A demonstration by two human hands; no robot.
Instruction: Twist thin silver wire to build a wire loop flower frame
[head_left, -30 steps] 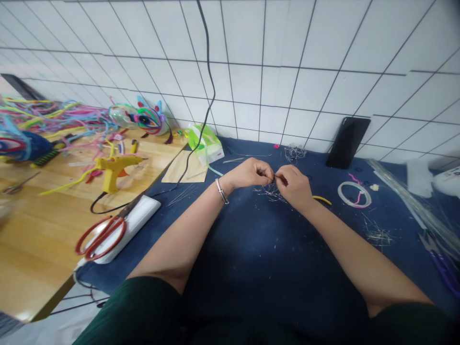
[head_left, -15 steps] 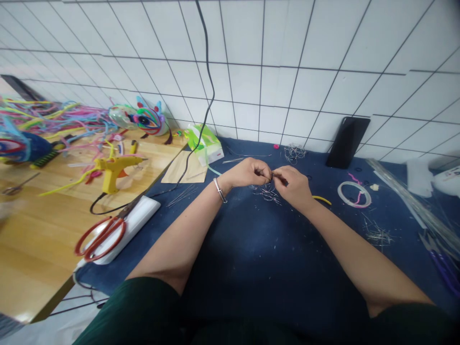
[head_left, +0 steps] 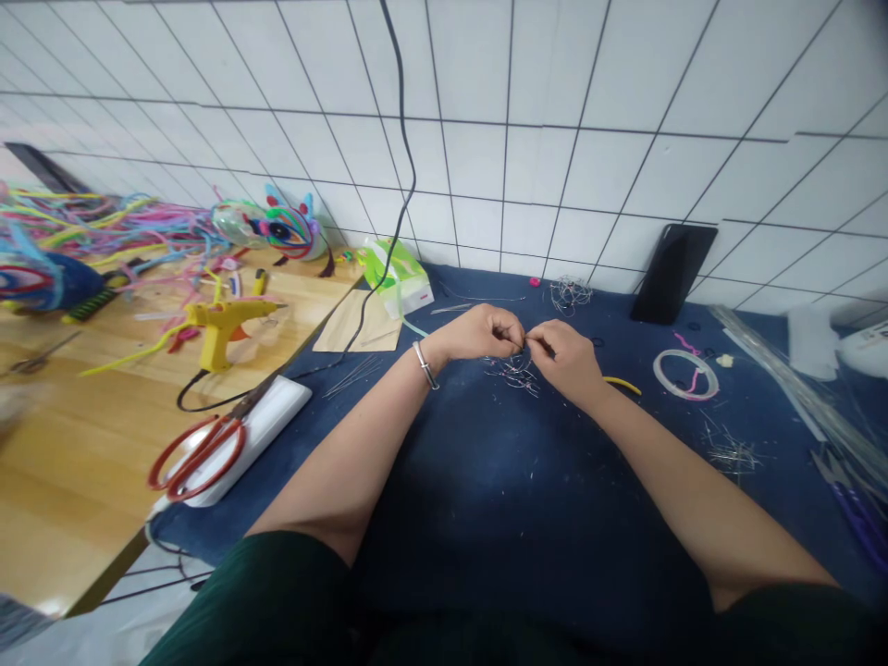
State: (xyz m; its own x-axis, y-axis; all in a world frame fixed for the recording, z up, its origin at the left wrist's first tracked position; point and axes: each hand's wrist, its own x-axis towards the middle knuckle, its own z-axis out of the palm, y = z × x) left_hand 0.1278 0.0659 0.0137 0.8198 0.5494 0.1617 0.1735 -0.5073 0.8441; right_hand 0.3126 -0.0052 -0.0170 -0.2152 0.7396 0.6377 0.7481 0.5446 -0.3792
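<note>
My left hand [head_left: 486, 333], with a silver bangle at its wrist, is closed in a pinch above the dark blue cloth. Fingertip to fingertip with it, my right hand [head_left: 565, 356] pinches too. Whatever lies between the fingers is too small to name. Just beneath them is a loose tangle of thin wires [head_left: 517, 375] with small pinkish bits; I cannot tell whether it hangs from the fingers or rests on the cloth. Close to the right wrist lies a short yellow strip [head_left: 622, 385]. Another wire tangle [head_left: 570, 294] sits behind the hands.
Red-handled scissors [head_left: 198, 458] rest on a white power strip [head_left: 277, 407] at left, near a yellow glue gun [head_left: 228, 324]. A black phone [head_left: 672, 273] leans on the tiled wall. A clear ring [head_left: 686, 375], wire pieces [head_left: 732, 453] and purple-handled scissors [head_left: 857, 513] lie at right.
Both hands keep nearly the same place and pinch. The wires beneath them have shifted slightly, and the whole view has moved a little.
</note>
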